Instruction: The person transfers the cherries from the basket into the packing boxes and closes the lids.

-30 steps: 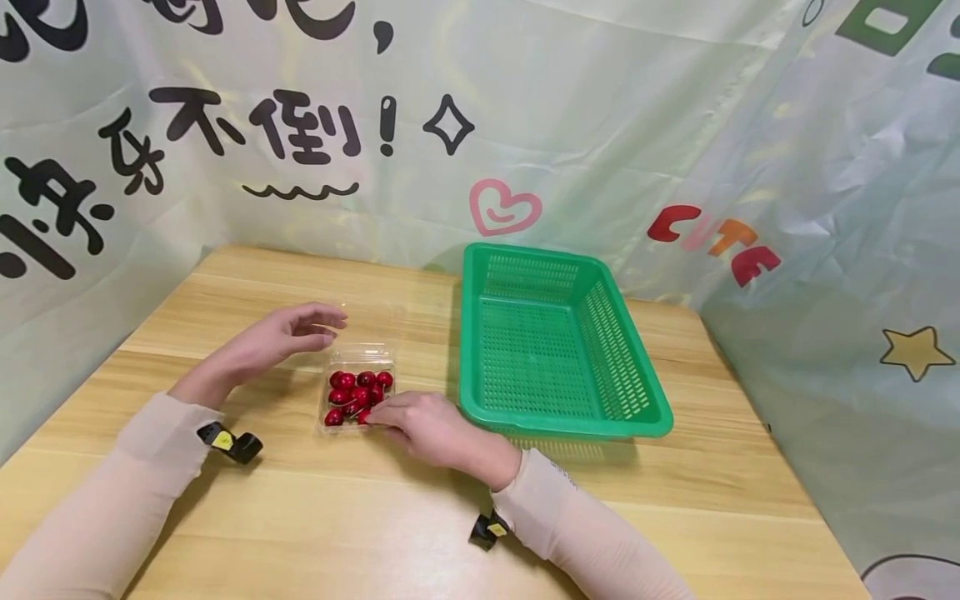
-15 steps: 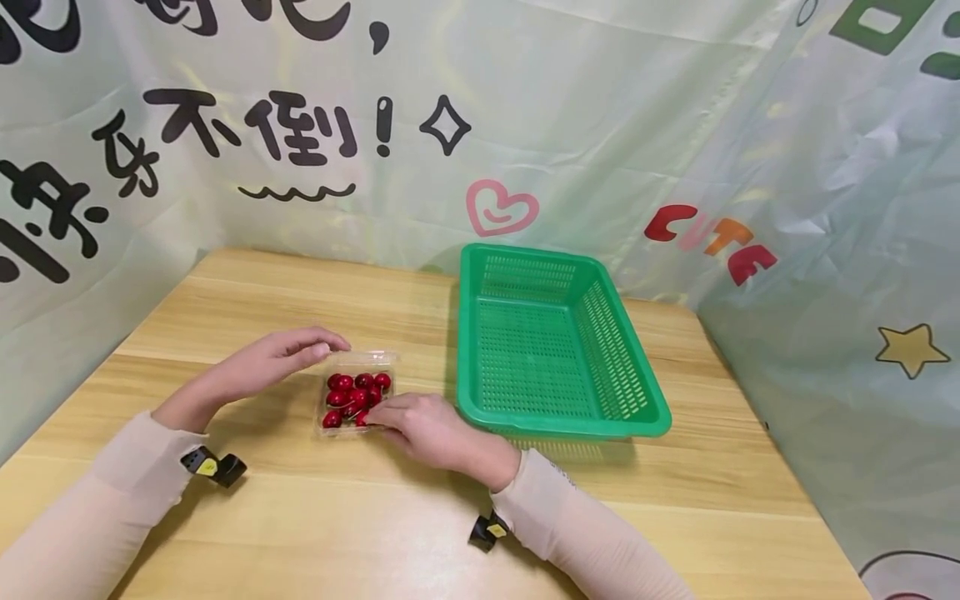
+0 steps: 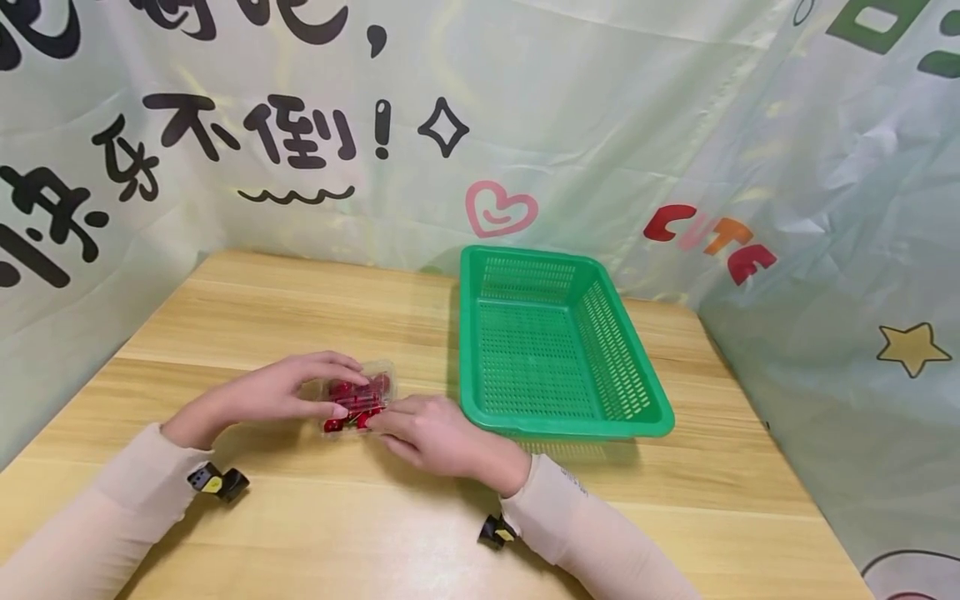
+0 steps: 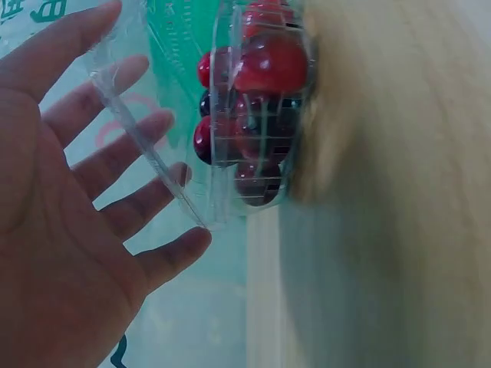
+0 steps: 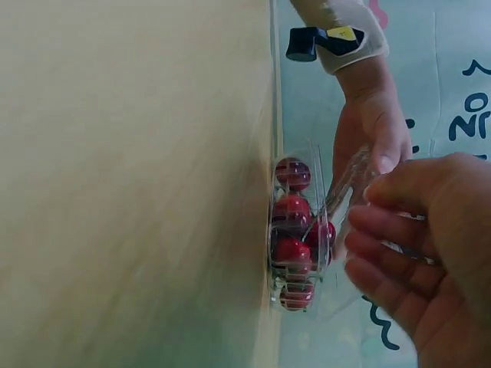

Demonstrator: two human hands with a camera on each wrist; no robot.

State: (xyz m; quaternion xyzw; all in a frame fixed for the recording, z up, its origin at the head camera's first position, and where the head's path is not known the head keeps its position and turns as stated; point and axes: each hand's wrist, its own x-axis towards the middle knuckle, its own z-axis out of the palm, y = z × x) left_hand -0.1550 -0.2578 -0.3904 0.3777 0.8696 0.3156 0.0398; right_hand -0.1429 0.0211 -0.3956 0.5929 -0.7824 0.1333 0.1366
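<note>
A clear plastic clamshell box of red cherries stands on the table in front of me. Its hinged lid is tilted partway over the fruit. My left hand lies against the lid's outer side with the fingers spread and fairly straight, and some show through the plastic in the left wrist view. By the box's near right corner is my right hand. The fingers of that hand are loosely bent beside the box's top, with nothing visible between them. Its contact with the box is unclear.
A green plastic basket with perforated walls stands right of the box, close behind my right hand. The wooden table reaches a printed cloth backdrop at the back and sides. Each wrist carries a small black camera.
My left hand has come toward me and to the right over the box, and the lid has swung from standing back to partly covering the cherries. The right hand has barely moved.
</note>
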